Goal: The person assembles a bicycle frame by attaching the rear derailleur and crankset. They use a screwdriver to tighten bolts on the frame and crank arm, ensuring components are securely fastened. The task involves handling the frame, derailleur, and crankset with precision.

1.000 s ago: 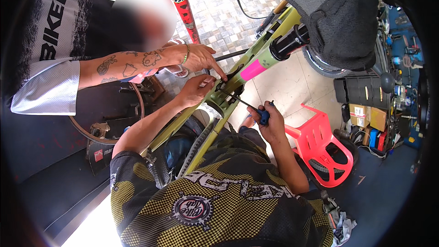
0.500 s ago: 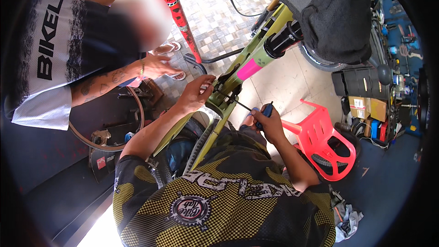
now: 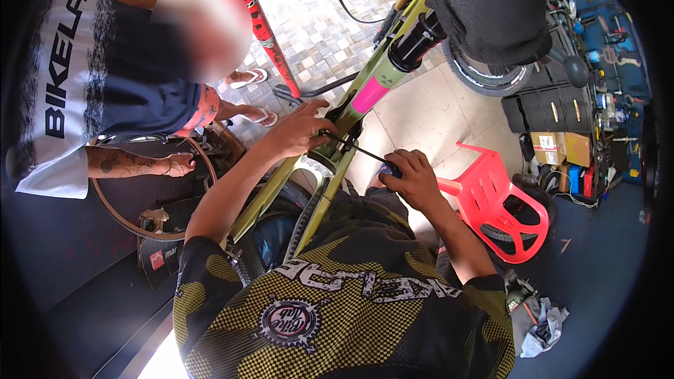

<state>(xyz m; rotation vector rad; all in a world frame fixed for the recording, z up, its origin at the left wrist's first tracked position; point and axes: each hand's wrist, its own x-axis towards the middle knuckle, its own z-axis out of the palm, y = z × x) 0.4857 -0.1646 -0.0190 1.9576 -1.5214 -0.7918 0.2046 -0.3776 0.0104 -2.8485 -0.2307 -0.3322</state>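
Observation:
An olive-green bicycle frame (image 3: 361, 100) with a pink band slants across the middle. My left hand (image 3: 298, 130) is at the frame's dark joint, fingers curled against it; what they pinch, if anything, is hidden. My right hand (image 3: 415, 179) is closed around the dark handle of a long-shafted driver. The driver's thin black shaft (image 3: 368, 153) runs up and left to the joint beside my left fingertips. Its tip is too small to make out. Below the joint, a black tyre (image 3: 298, 228) shows between the green stays.
A co-worker (image 3: 133, 63) stands at the left, arm lowered by a loose wheel rim (image 3: 105, 203). A red post (image 3: 263, 31) rises beyond the frame. To my right are a red plastic chair (image 3: 495, 200) and cardboard boxes (image 3: 551, 146). A dark cloth (image 3: 484, 17) hangs at the top.
My right hand has shifted its grip, now covering more of the driver's handle. My left hand has turned further over the joint. The co-worker's outstretched arm has drawn back and down.

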